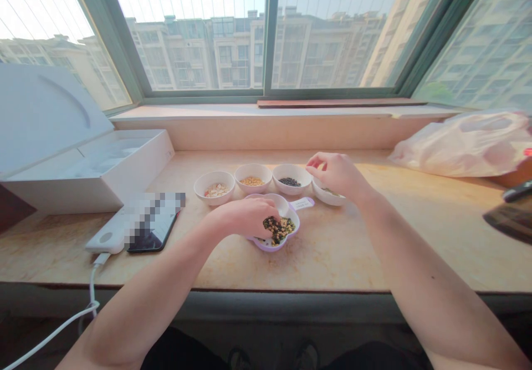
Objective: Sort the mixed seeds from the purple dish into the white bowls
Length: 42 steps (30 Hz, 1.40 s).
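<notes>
My left hand (253,216) reaches down into a purple-rimmed white bowl (294,230) with a short handle (304,203). Its fingers are bent and closed among mixed dark and yellow beans (276,230); whatever is between the fingertips is hidden. Over the rightmost small white bowl (330,198), my right hand (334,171) curls its fingers in a pinch, and I cannot make out anything in it. Left of that bowl stand a white bowl of black beans (290,182), one of yellow grains (251,181) and one of pale and reddish pieces (216,190).
An open white box (137,165) stands at the left. A phone (155,231) lies beside a white power bank (106,234) with a cable (92,281). A plastic bag (461,143) and a dark object (511,215) are at the right. A window ledge (208,109) runs behind.
</notes>
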{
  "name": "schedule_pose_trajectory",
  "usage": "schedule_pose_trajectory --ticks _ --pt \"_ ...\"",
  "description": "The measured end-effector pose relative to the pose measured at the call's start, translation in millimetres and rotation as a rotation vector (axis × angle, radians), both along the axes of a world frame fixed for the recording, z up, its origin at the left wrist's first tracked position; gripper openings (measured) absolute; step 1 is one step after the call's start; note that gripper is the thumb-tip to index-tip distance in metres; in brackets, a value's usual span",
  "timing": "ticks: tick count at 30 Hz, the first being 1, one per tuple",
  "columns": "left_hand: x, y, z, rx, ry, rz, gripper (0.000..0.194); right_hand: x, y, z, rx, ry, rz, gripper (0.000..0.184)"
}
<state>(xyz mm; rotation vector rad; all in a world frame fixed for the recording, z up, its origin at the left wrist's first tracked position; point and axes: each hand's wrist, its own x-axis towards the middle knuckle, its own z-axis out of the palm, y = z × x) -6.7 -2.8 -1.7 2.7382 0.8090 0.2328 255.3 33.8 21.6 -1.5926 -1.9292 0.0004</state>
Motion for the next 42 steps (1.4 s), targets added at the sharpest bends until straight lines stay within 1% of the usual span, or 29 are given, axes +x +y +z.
schedule_pose_trajectory --ticks 3,6,9,12,15,19,22,25,27,30,31,33,34,36,39,42 --pt "4 2 -2.1 0.014 0.115 -0.034 0.025 21 7 4.1 -0.1 -0.124 -0.179 0.015" --pt "6 2 -3.7 -0.01 0.084 -0.006 0.025 42 12 6.5 -0.277 -0.181 -0.254 0.015" --pt "5 2 -4.9 -0.069 0.0 0.011 0.03 56 16 6.0 -0.452 -0.196 -0.255 0.012" --pt "4 2 -5.6 -0.083 -0.014 0.016 0.035 62 19 2.0 -0.545 -0.209 -0.184 0.008" --pt "4 3 -5.8 -0.069 0.014 0.028 0.044 63 23 -4.3 -0.551 -0.199 -0.133 0.008" --pt "3 4 -4.5 -0.078 -0.031 0.017 0.055 62 25 -10.3 -0.472 -0.197 -0.131 0.011" --pt "4 2 -2.5 -0.072 -0.063 -0.004 0.059 59 23 -10.2 -0.415 -0.217 -0.159 0.014" --pt "4 1 -1.1 -0.066 -0.075 -0.001 0.064 53 19 -7.3 -0.397 -0.226 -0.212 0.018" --pt "4 3 -0.8 -0.033 -0.095 0.034 0.059 47 16 -4.4 -0.379 -0.227 -0.243 0.024" --pt "3 9 -0.7 0.039 -0.18 0.128 0.042 36 11 -0.1 -0.324 -0.224 -0.242 0.027" --pt "2 12 -0.7 0.062 -0.22 0.167 0.037 31 10 0.8 -0.294 -0.217 -0.222 0.027" --pt "-1 18 -0.4 0.1 -0.299 0.25 0.032 19 6 0.9 -0.218 -0.183 -0.131 0.026" --pt "-3 21 -0.3 0.119 -0.339 0.294 0.03 12 4 -0.1 -0.177 -0.152 -0.061 0.027" --pt "-6 28 -0.3 0.156 -0.392 0.378 0.027 -5 -3 -4.1 -0.12 -0.071 0.125 0.027" --pt "-11 37 -0.7 0.196 -0.398 0.472 0.024 -34 -16 -12.9 -0.146 0.062 0.386 0.027" --pt "-15 46 -2.4 0.244 -0.34 0.518 0.025 -60 -30 -20.7 -0.196 0.134 0.607 0.022"
